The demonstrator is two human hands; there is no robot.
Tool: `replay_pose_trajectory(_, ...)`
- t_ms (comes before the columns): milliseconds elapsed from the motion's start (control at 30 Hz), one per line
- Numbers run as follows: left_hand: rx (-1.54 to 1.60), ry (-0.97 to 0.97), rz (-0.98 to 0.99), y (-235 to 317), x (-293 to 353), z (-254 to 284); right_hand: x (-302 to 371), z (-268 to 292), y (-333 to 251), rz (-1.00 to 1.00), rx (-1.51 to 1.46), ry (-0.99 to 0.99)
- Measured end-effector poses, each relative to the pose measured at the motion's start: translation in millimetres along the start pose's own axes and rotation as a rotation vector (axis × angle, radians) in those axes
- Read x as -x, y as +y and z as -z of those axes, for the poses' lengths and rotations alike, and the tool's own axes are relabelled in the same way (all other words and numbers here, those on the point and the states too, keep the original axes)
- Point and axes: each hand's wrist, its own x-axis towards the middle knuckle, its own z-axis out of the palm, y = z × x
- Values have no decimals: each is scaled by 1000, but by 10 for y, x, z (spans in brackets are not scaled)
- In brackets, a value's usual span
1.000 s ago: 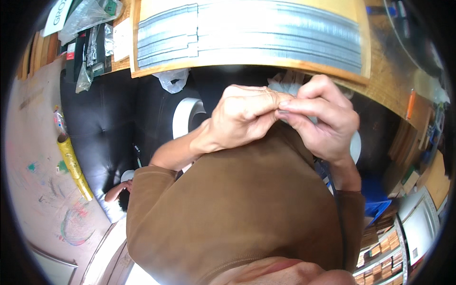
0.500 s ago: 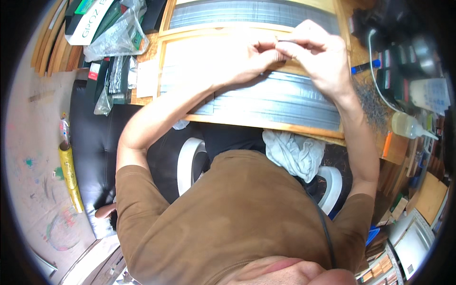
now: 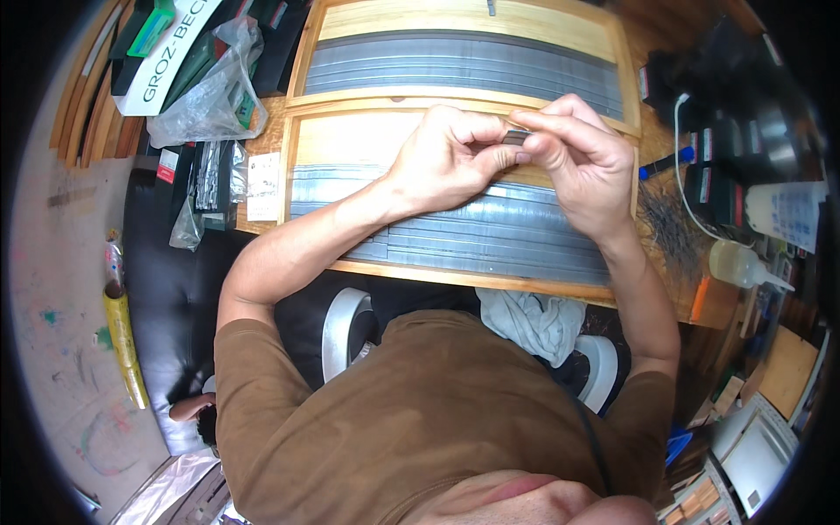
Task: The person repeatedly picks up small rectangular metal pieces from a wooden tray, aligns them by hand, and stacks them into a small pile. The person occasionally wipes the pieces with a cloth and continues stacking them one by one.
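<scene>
A small stack of thin dark metal strips (image 3: 515, 137) is pinched between my two hands, above the nearer wooden tray (image 3: 286, 171). My left hand (image 3: 448, 159) grips its left end between thumb and curled fingers. At the other end, my right hand (image 3: 584, 157) has its thumb and fingertips closed on the same small stack. Below my hands, rows of thin grey metal strips (image 3: 490, 232) lie side by side in the tray. How many strips I hold is too small to tell.
Behind stands another wooden tray (image 3: 302, 54) with similar strips. On the left are a clear plastic bag (image 3: 214, 92) and dark boxes. To the right lie a blue tool (image 3: 667, 164), a pile of loose metal bits (image 3: 669, 229), a white cable (image 3: 681, 144) and a squeeze bottle (image 3: 737, 264).
The view has shifted, so trays and hands sit lower in the picture. The small stack between my fingertips shows more plainly. Both hands keep their pinch over the nearer tray.
</scene>
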Motion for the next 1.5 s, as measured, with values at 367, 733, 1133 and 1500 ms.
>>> replay_pose_trajectory(367,150,62,-23,-29,52,-120,21,13,-14,-16,2,-42)
replay_pose_trajectory(733,87,32,-18,-43,44,-78,18,13,8,4,-10,-16)
replay_pose_trajectory(1133,6,-43,-4,-12,22,-18,1,17,10,20,14,-11)
replay_pose_trajectory(1500,18,-26,11,0,24,-31,-56,19,-56,348,325,-26)
